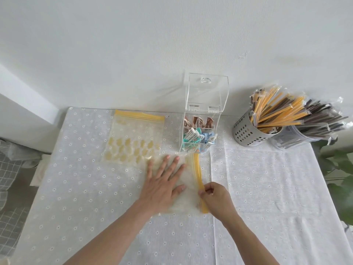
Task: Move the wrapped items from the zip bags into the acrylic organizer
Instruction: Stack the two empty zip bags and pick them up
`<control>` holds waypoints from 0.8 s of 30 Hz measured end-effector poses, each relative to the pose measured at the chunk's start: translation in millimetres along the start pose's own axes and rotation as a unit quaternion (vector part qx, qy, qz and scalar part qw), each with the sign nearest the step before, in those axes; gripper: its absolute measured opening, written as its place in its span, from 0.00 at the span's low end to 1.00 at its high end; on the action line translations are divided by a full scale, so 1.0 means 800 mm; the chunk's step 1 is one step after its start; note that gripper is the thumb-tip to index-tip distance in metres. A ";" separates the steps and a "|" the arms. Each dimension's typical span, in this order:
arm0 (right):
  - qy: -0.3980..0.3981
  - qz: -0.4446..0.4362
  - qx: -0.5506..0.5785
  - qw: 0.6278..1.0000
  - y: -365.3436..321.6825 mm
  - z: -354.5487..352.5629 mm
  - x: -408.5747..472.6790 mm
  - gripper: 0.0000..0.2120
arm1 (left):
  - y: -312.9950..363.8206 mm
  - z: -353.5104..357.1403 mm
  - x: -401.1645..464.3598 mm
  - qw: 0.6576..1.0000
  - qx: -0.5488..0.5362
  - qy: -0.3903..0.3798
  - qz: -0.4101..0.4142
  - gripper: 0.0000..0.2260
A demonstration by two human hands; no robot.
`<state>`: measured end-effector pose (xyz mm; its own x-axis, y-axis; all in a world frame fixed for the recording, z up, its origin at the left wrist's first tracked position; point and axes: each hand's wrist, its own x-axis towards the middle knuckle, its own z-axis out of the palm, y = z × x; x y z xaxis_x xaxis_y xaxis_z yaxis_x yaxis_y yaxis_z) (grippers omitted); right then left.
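A clear acrylic organizer [200,104] stands at the back of the table with its lid raised. Brown wrapped items [198,122] fill its rear section, and teal and blue ones [196,137] its front. An empty zip bag [191,186] with a yellow zip strip lies flat in front of it. My left hand [164,184] presses flat on this bag with fingers spread. My right hand [214,196] pinches the yellow strip near its lower end. A second flat zip bag [133,138], printed with yellow shapes, lies to the left, apart from both hands.
A perforated metal cup [248,132] packed with wrapped yellow and brown sticks stands at the right back. A clear bag of more wrapped sticks [315,129] lies beside it. Green plant leaves [342,169] reach in at the right edge. A dotted cloth [86,188] covers the table.
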<state>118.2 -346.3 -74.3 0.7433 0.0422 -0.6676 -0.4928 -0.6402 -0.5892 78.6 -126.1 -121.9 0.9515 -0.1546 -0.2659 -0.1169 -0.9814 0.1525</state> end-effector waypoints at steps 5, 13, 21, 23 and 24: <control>-0.059 0.036 0.118 0.991 -0.006 -0.013 -0.005 0.06 | -0.007 -0.005 -0.017 0.996 -0.014 0.010 -0.089 0.30; -0.122 -0.028 0.107 0.986 -0.010 -0.022 0.004 0.07 | -0.054 -0.037 0.004 0.975 -0.049 0.105 -0.189 0.17; -0.139 -0.006 0.250 0.958 -0.050 -0.004 0.012 0.07 | -0.105 -0.058 -0.012 0.881 -0.395 0.109 -0.235 0.06; -0.138 0.014 0.288 0.948 -0.066 0.009 0.013 0.09 | -0.124 -0.067 -0.018 0.851 -0.431 0.144 -0.264 0.06; -0.140 0.017 0.296 0.945 -0.074 0.017 0.014 0.09 | -0.135 -0.071 -0.019 0.841 -0.435 0.159 -0.280 0.06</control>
<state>149.6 -297.3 -53.0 0.6140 0.2843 -0.7363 -0.7429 -0.1070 -0.6608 93.4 -11.6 -80.0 0.8322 0.4786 -0.2800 0.4952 -0.4143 0.7636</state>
